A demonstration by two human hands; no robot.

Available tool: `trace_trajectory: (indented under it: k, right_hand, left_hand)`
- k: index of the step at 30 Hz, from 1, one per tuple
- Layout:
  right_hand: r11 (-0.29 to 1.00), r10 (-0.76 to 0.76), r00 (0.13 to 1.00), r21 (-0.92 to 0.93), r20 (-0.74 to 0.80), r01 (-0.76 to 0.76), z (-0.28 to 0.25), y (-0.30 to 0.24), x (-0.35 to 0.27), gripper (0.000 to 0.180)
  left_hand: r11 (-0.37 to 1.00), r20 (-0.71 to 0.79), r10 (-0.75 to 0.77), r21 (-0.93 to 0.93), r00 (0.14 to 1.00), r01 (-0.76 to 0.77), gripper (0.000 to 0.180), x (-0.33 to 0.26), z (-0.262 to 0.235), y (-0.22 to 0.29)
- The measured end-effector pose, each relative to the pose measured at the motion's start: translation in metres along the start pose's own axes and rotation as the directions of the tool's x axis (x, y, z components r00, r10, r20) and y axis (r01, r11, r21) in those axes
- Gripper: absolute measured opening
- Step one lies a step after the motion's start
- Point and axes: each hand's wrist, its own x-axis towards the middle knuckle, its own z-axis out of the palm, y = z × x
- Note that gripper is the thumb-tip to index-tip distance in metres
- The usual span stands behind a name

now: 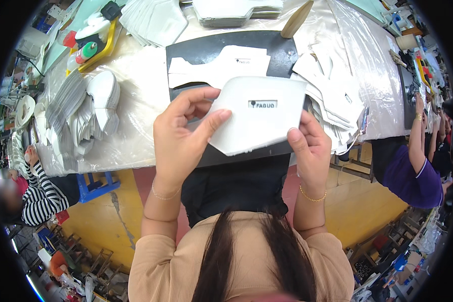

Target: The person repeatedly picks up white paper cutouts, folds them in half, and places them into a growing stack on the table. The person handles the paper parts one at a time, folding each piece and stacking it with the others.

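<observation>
White panel (259,118), a flat cut piece with a small label window, sits at frame centre, held up between both hands above a dark mat (221,48). The left hand (181,136) pinches its left edge, thumb on the face and fingers curled behind. The right hand (312,148) grips the lower right corner, thumb on front. Another cut piece (219,68) lies on the mat. Stacks of white pieces (80,116) fill the left, more pieces (332,85) the right.

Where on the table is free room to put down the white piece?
Bare plastic-covered table lies between the dark mat and the fanned white stack. The white pile by the right hand is crowded; the mat already carries a cut piece.
</observation>
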Motion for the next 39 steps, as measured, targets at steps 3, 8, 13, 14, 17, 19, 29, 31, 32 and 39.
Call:
trace_trajectory:
  k: [3, 8, 13, 14, 17, 19, 29, 31, 32, 39]
  right_hand:
    - [0.999, 0.002, 0.998, -0.045, 0.066, 0.001, 0.003, -0.011, -0.005, 0.030]
    - [0.989, 0.010, 1.000, -0.148, -0.006, -0.011, 0.008, -0.021, -0.014, 0.023]
    - [0.994, -0.020, 0.999, -0.104, -0.028, 0.017, 0.012, -0.025, -0.019, 0.022]
    - [0.994, -0.002, 1.000, -0.108, -0.025, -0.001, 0.012, -0.026, -0.020, 0.023]
    - [0.996, 0.033, 0.999, -0.084, 0.002, -0.033, 0.010, -0.026, -0.021, 0.025]
    - [0.994, 0.089, 0.995, -0.063, 0.034, -0.087, 0.006, -0.021, -0.020, 0.025]
    - [0.965, 0.250, 0.963, -0.108, 0.105, -0.239, -0.005, 0.047, -0.011, 0.030]
    - [0.975, 0.216, 0.972, -0.077, 0.089, -0.210, -0.004, 0.042, -0.013, 0.030]
    - [0.981, 0.191, 0.978, -0.058, 0.082, -0.187, -0.003, 0.038, -0.013, 0.030]
    - [0.749, -0.206, 0.954, -0.592, 0.219, 0.297, 0.024, 0.030, -0.011, 0.026]
  left_hand:
    - [1.000, -0.025, 0.000, -0.023, 1.000, -0.001, 0.034, -0.011, -0.001, 0.010]
    - [0.994, -0.077, 0.027, 0.109, 0.997, -0.018, 0.032, -0.025, -0.005, 0.019]
    - [0.997, -0.079, 0.036, 0.074, 0.996, -0.030, 0.032, -0.031, -0.005, 0.021]
    - [0.997, -0.087, 0.048, 0.072, 0.995, -0.042, 0.032, -0.031, -0.004, 0.021]
    - [0.997, -0.073, 0.054, 0.055, 0.996, -0.050, 0.035, -0.032, -0.005, 0.018]
    - [0.986, -0.025, -0.044, 0.161, 0.999, 0.048, 0.038, -0.031, -0.008, 0.015]
    - [0.829, 0.340, 0.170, 0.458, 0.925, -0.321, 0.046, -0.045, 0.025, -0.043]
    - [0.841, 0.291, 0.228, 0.423, 0.929, -0.339, 0.046, -0.046, 0.029, -0.050]
    - [0.848, 0.270, 0.246, 0.405, 0.931, -0.342, 0.046, -0.045, 0.030, -0.052]
    - [1.000, 0.127, 0.015, 0.025, 0.992, -0.018, 0.037, -0.043, 0.024, -0.048]
